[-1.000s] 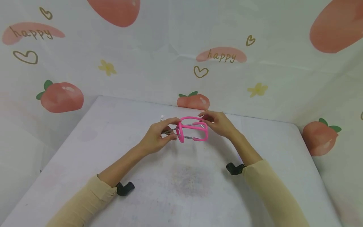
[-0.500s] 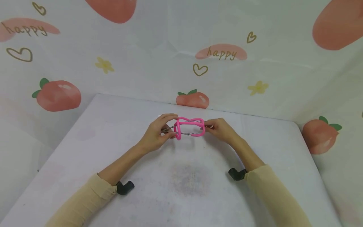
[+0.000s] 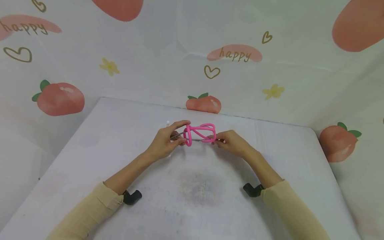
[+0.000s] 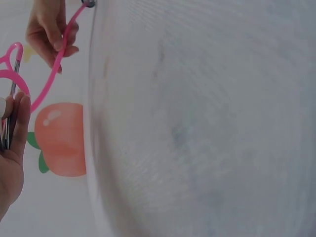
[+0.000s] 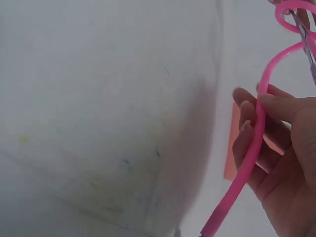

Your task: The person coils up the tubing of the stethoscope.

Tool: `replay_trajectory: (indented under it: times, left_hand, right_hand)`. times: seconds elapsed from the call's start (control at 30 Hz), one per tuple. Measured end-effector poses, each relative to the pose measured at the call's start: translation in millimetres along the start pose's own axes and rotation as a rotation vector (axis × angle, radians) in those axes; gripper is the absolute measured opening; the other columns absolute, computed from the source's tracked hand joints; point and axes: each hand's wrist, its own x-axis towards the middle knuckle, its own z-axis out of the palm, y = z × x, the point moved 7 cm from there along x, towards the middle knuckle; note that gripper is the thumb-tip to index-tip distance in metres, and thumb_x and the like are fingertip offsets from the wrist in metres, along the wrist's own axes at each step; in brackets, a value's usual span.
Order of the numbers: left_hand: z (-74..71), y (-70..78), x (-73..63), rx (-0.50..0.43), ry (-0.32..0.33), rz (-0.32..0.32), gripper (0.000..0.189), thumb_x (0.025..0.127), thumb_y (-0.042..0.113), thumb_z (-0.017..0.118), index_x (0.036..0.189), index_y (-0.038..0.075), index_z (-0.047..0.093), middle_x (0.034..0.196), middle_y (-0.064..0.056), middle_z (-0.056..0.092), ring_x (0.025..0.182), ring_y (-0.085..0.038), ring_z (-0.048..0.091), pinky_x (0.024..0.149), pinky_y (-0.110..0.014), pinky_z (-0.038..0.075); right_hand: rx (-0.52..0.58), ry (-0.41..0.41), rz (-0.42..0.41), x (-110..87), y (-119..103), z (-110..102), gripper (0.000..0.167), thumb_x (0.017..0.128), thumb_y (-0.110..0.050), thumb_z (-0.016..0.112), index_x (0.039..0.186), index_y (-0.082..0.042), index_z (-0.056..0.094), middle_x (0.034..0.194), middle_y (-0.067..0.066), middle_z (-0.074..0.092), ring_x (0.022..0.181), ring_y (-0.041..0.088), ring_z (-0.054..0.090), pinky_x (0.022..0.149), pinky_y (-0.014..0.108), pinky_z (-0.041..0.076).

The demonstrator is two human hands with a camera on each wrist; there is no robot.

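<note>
A stethoscope with pink tubing (image 3: 189, 136) and metal ear tubes (image 3: 178, 135) is held above the table between both hands. My left hand (image 3: 162, 141) grips the ear tubes, and a white ear tip (image 3: 168, 122) pokes out behind it. The tubing loops around the metal tubes, with one strand crossing diagonally. At the loops' right end, my right hand (image 3: 232, 141) pinches the tubing. In the right wrist view, a length of tube (image 5: 254, 143) runs down past the right hand's fingers (image 5: 244, 140). At the left wrist view's top edge, a dark metallic end piece (image 4: 89, 3) shows partly.
The white tabletop (image 3: 210, 213) has a greyish smudge (image 3: 199, 188). Behind it rises a white backdrop (image 3: 162, 66) printed with peaches, hearts and flowers. A black angled piece sits at each wrist, the left one (image 3: 132, 197) and the right one (image 3: 252, 190).
My right hand has come down from above the loops to their right side, drawing the tubing along. A strand that ran across now slants. The left hand keeps its grip almost in place.
</note>
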Motion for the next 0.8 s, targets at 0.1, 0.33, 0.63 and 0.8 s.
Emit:
replay_trajectory:
  times: [0.1,0.33,0.63,0.8]
  left_hand:
    - [0.1,-3.9,-0.9,0.002,0.000,0.011,0.064,0.083,-0.006,0.075,0.142,0.005,0.053,0.117,-0.012,0.069,0.073,-0.024,0.073,0.069,-0.026,0.058]
    - [-1.4,-9.0,-1.9,0.034,0.011,-0.027,0.064,0.085,-0.005,0.075,0.143,0.010,0.053,0.102,-0.008,0.073,0.072,-0.023,0.073,0.071,-0.026,0.058]
    - [-16.1,-13.7,0.6,0.012,0.091,-0.150,0.061,0.087,-0.007,0.072,0.141,0.018,0.056,0.098,-0.008,0.073,0.073,-0.028,0.073,0.072,-0.027,0.059]
    - [-21.3,-5.9,4.4,-0.012,0.113,-0.115,0.057,0.087,-0.011,0.069,0.139,0.008,0.056,0.116,-0.014,0.069,0.072,-0.029,0.072,0.074,-0.029,0.059]
  right_hand:
    - [-0.001,-0.006,-0.014,-4.0,-3,3,0.017,0.091,-0.004,0.071,0.107,-0.004,0.076,0.083,0.002,0.072,0.066,0.012,0.057,0.061,0.024,0.051]
    - [-0.014,0.002,-0.064,-13.4,-12,9,0.027,0.089,-0.007,0.074,0.116,-0.004,0.074,0.092,0.001,0.075,0.072,0.009,0.058,0.065,0.022,0.052]
    - [0.152,0.054,-0.008,-26.2,-13,8,0.044,0.092,0.000,0.067,0.135,-0.011,0.063,0.095,0.003,0.075,0.070,0.016,0.060,0.063,0.023,0.052]
    - [0.257,0.064,0.076,-34.0,-2,10,0.047,0.093,-0.003,0.067,0.139,-0.013,0.060,0.095,0.006,0.074,0.072,0.020,0.064,0.062,0.027,0.055]
